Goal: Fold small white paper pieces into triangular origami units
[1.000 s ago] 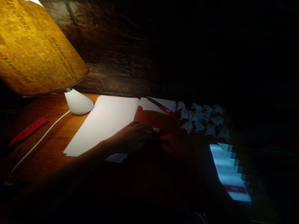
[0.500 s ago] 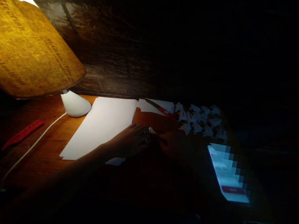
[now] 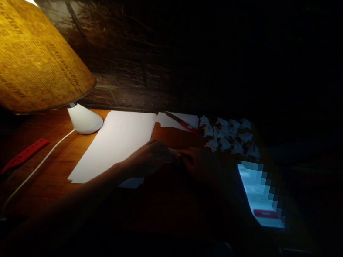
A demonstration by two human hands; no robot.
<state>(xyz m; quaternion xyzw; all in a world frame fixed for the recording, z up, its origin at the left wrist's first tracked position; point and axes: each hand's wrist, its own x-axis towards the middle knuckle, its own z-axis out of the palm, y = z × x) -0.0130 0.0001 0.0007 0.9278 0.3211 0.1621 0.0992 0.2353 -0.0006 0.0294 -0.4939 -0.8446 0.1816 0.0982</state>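
Dim tile-like wall at back, lit mostly at L; wood table below. Chg. in last sec.: L hand, small paper pc & R hand are bunched tighter; the pc's white tip, clear a moment ago b/w the hands, now barely shows. Prob. means it's being pressed or turned by fingertips, so work on it isn't done. L fingers narrow, curled onto the pc; R hand in shadow, fingertips at the pc, can't tell if gripping.

Qty, L to R: 1 printed lampshade; 1 red slotted strip; 1 white cord; 1 lamp base; 1 stack of lg. sheets, sheet no. unclear, partly behind L forearm; 1 smaller paper lot w/ 1 red-handled tool across it; approx. 12 folded pcs, overlapping so exact no. unclear; 1 lit phone, partly pixelated.
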